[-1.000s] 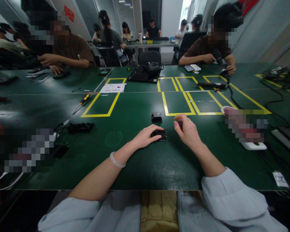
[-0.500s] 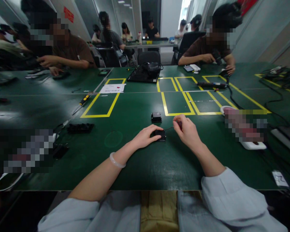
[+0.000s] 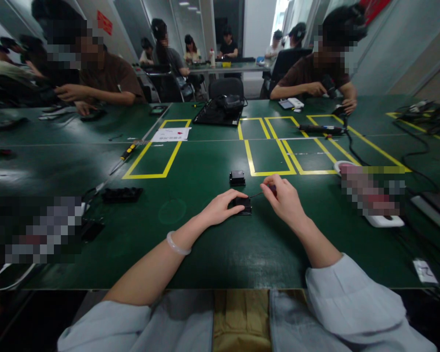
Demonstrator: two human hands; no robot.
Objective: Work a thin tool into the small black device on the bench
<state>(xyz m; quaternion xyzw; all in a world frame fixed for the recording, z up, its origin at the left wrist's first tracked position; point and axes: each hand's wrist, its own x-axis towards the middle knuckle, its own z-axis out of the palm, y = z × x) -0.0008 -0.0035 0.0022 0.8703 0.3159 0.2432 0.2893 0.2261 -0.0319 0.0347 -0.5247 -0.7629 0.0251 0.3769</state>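
Note:
My left hand (image 3: 222,208) rests on the table, thumb and fingers closed around a small black plastic part (image 3: 245,207). My right hand (image 3: 283,198) is just to its right, fingers pinched on a thin dark rod or wire (image 3: 255,195). This thin piece runs leftward to the black part; whether it is a tool or a lead I cannot tell, as its other end is mostly inside my fingers. Beyond my left hand, apart from it, sits a second small black block (image 3: 237,177).
Yellow-taped rectangles mark the green table (image 3: 205,259). At left are a yellow-black screwdriver (image 3: 127,152), a black piece (image 3: 122,194) and a blurred power strip (image 3: 51,230). A white-edged device (image 3: 383,220) is at right. Co-workers sit across, one holding a dark tool (image 3: 329,85).
Both my hands stay nearly in place. My right hand's fingertips have shifted very slightly left; the black part has not visibly moved.

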